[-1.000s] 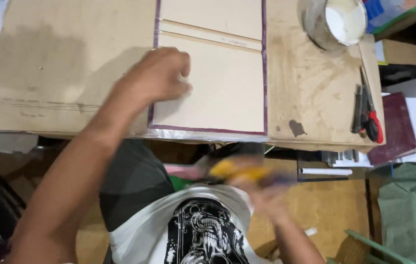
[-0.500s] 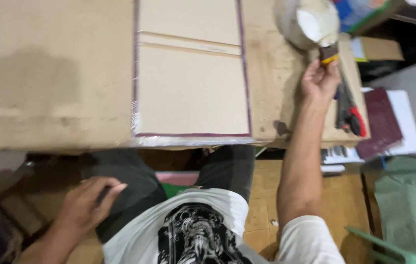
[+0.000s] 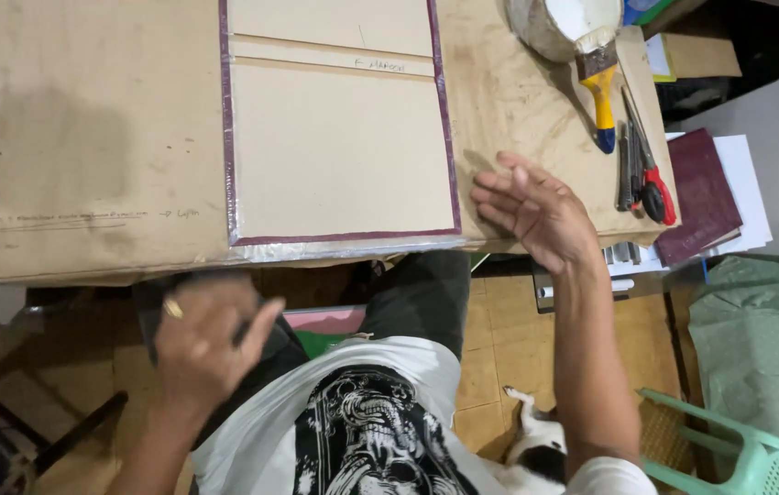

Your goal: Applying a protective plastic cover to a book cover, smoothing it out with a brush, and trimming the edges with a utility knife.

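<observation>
Grey cardboard panels [image 3: 344, 165] lie on a dark purple covering sheet [image 3: 224, 137] whose edge frames them, on a plywood table [image 3: 78, 137]. My right hand [image 3: 536, 209] is open, fingers spread, hovering just right of the sheet's lower right corner. My left hand [image 3: 208, 341] is below the table edge over my lap, blurred, with a ring on one finger, fingers loose and nothing seen in it. A yellow-handled brush [image 3: 602, 92] rests with its bristles on the rim of a white glue tub [image 3: 550, 27].
Red-handled scissors [image 3: 653, 183] and a dark cutter [image 3: 626, 156] lie by the table's right edge. A maroon book [image 3: 701, 192] and white sheets sit lower right. A green plastic chair [image 3: 738, 449] and a small dog [image 3: 536, 445] are on the floor.
My right hand let go of the brush at the tub and came back down beside the sheet's corner. My left hand stays low by my lap, raised slightly.
</observation>
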